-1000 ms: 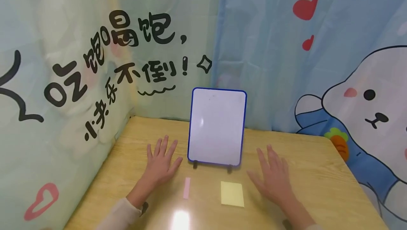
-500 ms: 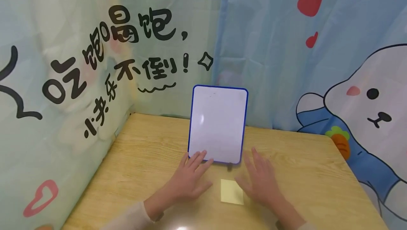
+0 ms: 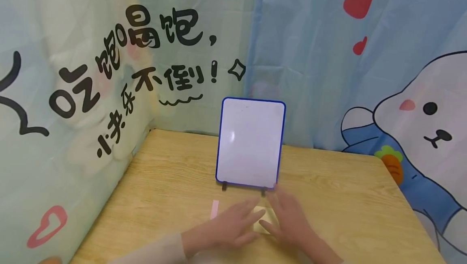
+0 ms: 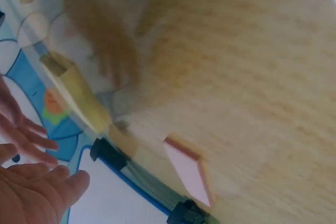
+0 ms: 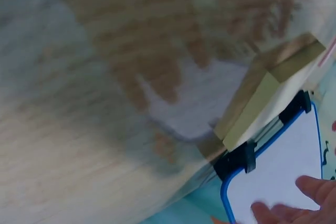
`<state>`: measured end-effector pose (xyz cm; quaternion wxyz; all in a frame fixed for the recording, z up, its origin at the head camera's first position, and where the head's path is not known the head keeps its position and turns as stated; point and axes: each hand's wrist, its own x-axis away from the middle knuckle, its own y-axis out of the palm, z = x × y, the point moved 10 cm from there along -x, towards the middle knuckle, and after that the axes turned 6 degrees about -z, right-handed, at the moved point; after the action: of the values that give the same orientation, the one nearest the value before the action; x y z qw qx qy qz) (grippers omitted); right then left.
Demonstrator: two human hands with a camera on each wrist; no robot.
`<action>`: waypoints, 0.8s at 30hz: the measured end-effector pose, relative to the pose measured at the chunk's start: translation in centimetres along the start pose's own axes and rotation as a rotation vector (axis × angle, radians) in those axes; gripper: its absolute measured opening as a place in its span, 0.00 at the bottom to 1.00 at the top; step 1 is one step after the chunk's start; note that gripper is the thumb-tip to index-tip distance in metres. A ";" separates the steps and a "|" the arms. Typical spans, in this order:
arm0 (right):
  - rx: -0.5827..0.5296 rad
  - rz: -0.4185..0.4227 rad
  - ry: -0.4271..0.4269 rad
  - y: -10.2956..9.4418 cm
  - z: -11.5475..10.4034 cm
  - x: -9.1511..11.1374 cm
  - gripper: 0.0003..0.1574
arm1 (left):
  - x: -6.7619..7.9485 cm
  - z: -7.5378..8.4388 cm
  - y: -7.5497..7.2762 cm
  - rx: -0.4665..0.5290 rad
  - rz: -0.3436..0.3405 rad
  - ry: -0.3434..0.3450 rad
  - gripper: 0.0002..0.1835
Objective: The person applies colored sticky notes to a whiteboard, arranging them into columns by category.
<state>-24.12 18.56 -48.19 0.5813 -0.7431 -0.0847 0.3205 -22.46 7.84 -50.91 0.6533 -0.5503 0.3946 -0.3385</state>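
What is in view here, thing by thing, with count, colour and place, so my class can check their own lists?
Square pad: 1, yellow, on the table, between the hands
Narrow pad: 1, pink, on the table, left of the square pad
Whiteboard: 1, white with blue rim, standing behind the pads
Clip feet: 2, black, whiteboard's lower edge
Table: 1, light wood, under everything
Backdrop: pale green and blue, behind and left
Lettering: several characters, black, left backdrop
Solid hearts: 2, red, upper right
Cartoon animal: 1, white, right edge
Carrot: 1, orange and green, beside the animal
Sleeve: 1 clear, cream, bottom
Left hand: 1, bare, left of centre
Right hand: 1, bare, right of centre
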 end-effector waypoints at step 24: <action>-0.017 -0.100 -0.121 1.1 -1.9 1.4 0.32 | 1.0 -0.3 2.6 0.070 -0.152 -0.092 0.35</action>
<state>-22.18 17.37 -49.47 0.5840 -0.7222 -0.1595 0.3346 -22.22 7.29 -53.65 0.6618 -0.5707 0.3092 -0.3751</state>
